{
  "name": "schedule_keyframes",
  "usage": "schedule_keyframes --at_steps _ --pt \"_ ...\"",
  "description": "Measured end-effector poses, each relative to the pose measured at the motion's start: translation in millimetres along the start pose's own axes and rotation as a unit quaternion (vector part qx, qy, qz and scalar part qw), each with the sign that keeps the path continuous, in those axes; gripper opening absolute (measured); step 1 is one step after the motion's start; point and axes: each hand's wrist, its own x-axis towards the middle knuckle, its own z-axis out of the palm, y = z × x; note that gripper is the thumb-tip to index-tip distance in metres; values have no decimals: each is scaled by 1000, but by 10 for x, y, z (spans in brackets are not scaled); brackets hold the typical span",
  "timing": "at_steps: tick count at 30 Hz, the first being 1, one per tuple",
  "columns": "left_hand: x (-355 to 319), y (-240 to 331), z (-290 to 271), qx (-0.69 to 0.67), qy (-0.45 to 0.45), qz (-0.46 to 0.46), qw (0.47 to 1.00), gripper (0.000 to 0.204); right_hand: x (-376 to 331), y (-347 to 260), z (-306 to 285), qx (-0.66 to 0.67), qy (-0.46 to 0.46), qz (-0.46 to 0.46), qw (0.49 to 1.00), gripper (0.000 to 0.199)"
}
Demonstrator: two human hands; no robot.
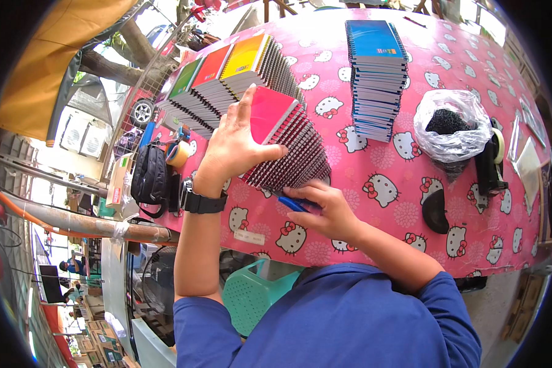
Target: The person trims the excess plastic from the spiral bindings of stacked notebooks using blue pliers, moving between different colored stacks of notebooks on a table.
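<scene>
A tall stack of pink-covered spiral notebooks (272, 111) stands in front of me, its coiled edges facing right and toward me. My left hand (236, 141) is spread against the left side and near part of this stack, fingers stretched upward and thumb across the coils. Low at the stack's near right corner, my right hand (325, 208) is closed around a blue-handled tool (291, 203). The tool's working end is hidden, so its exact kind does not show. Behind the pink stack are stacks of yellow notebooks (244, 56), red notebooks (212, 66) and green notebooks (184, 80).
A tall stack of blue notebooks (377, 40) stands farther right on the pink cat-print table cover (383, 211). Right of it are a clear plastic bag (451, 144) with black contents, a tape dispenser (492, 162) and a black curved object (435, 211). A black bag (150, 178) lies left.
</scene>
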Motion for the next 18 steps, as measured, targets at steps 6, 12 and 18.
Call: schedule_keyframes --at_steps 6,12,18 --pt "13 37 -55 3 -32 -30 999 124 5 -196 -65 254 -84 231 935 35" --pt "64 54 -192 -43 -48 -5 998 130 -50 -96 -35 -75 -6 36 996 50" --pt "51 45 -46 -18 -21 -6 1000 119 -9 -42 -3 -134 0 -16 991 45"
